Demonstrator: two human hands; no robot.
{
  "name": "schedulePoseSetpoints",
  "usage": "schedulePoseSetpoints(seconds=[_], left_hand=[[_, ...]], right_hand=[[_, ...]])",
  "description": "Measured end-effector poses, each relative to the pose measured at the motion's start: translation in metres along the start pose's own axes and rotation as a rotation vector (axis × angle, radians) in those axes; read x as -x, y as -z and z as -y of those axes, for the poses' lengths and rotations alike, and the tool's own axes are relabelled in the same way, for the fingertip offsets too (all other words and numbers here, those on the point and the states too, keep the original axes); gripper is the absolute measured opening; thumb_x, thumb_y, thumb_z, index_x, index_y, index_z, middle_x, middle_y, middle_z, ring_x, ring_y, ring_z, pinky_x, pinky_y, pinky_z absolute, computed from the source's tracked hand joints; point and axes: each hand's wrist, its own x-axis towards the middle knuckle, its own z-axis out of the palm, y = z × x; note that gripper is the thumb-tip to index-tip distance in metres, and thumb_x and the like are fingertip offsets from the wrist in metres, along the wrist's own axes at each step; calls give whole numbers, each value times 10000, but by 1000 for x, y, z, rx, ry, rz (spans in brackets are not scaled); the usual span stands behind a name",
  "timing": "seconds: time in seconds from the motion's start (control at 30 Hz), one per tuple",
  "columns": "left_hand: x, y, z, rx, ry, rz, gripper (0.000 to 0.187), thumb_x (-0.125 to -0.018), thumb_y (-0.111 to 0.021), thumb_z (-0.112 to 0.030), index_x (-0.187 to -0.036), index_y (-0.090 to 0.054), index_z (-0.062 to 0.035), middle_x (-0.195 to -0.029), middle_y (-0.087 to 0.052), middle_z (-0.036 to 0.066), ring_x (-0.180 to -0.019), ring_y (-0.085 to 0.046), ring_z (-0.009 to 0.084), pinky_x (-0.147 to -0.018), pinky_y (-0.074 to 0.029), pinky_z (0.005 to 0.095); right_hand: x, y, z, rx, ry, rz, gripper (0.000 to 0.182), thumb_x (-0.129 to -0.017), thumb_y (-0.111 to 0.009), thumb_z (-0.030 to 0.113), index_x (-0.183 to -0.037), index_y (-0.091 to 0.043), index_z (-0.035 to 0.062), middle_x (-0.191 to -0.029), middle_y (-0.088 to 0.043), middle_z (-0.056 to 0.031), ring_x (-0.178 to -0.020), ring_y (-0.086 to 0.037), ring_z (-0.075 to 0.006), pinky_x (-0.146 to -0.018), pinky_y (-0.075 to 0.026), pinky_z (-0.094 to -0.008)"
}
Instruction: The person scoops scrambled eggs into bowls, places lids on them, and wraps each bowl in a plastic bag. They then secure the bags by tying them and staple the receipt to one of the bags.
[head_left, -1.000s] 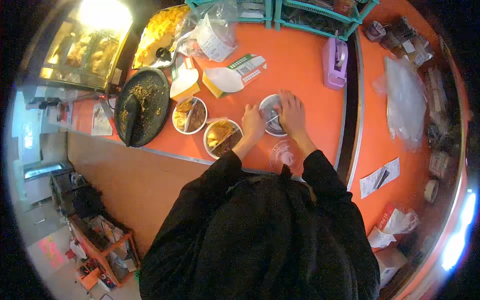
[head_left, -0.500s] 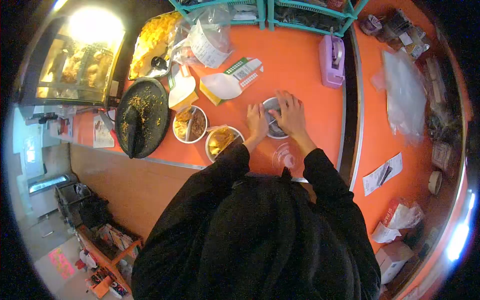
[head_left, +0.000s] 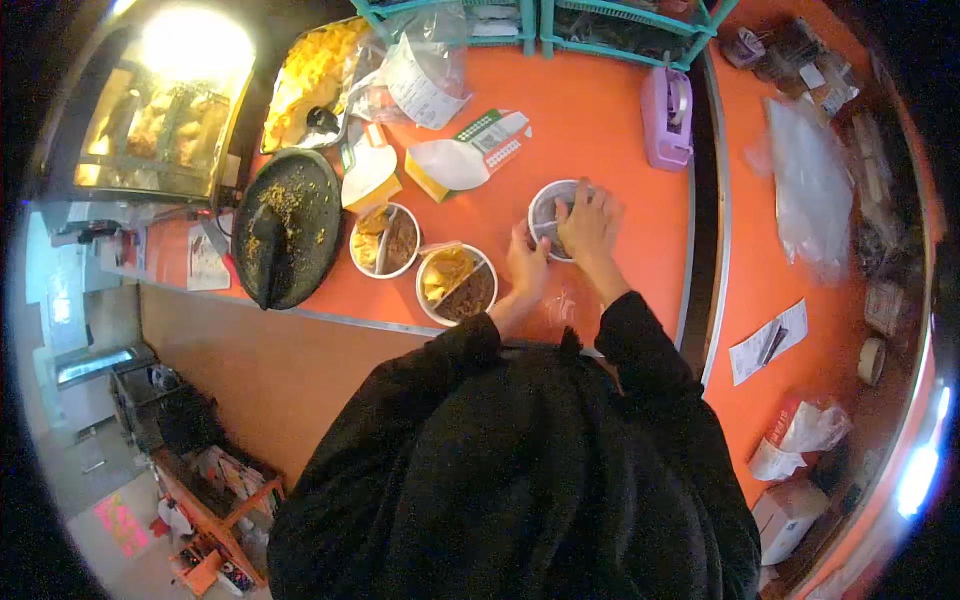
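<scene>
A round white divided bowl (head_left: 545, 205) stands on the orange counter in front of me, a grey, see-through-looking cover over its top. My left hand (head_left: 527, 265) curls its fingers round the near left side of the rim. Across the right side lies my right hand (head_left: 590, 225), thumb over the top and fingers bent at the rim, slightly blurred. A clear round plastic lid (head_left: 562, 308) lies near the counter edge, close to my wrists. To the left are two uncovered divided bowls: one (head_left: 457, 284) with yellow pieces and dark brown food, another (head_left: 385, 240) filled much the same way.
Farther left sit a black stone mortar (head_left: 288, 230), a tray of yellow chips (head_left: 318, 75) and a lit display case (head_left: 160, 120). Folded paper cartons (head_left: 470, 160) lie behind the bowls. A purple tape dispenser (head_left: 668, 120) stands right, below teal baskets (head_left: 625, 35).
My left hand has moved right and nearer to me along the rim. My right hand has shifted toward the bowl's right side, showing more of its top. The view has shifted slightly.
</scene>
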Motion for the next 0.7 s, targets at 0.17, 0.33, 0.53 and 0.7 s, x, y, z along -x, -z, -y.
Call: schedulePoseSetpoints(seconds=[0.17,0.33,0.53,0.7], left_hand=[[-37,11,9,-167,-148,62,172,-758,-537,-69,-914,-568,-2,-730,-579,84,-635,-537,185,-608,-421,314],[-51,-1,-20,-306,-125,6,226,-803,-495,-183,-855,-574,23,-741,-568,176,-661,-543,266,-618,-411,354],[-61,-13,5,-271,-462,-129,236,-816,-476,-174,-746,-552,38,-692,-555,163,-660,-531,271,-587,-391,353],[-42,-8,-18,-585,-456,-105,241,-816,-474,-197,-983,-503,-25,-1025,-479,188,-940,-458,294,-766,-351,428]], right_hand=[[-14,0,-14,-18,475,-117,417,-813,-431,355,-1198,-421,195,-1218,-419,-89,-1068,-423,-281,-882,-309,-478],[-13,1,-10,-53,403,-30,389,-812,-431,351,-1160,-447,177,-1160,-447,-53,-1033,-429,-262,-833,-339,-464],[-20,-1,-9,-99,323,-40,394,-807,-435,395,-1120,-481,159,-1072,-499,-76,-951,-469,-257,-776,-360,-443],[-20,3,-8,-248,65,72,410,-810,-431,410,-1106,-486,132,-1081,-503,-114,-953,-488,-278,-780,-385,-442]])
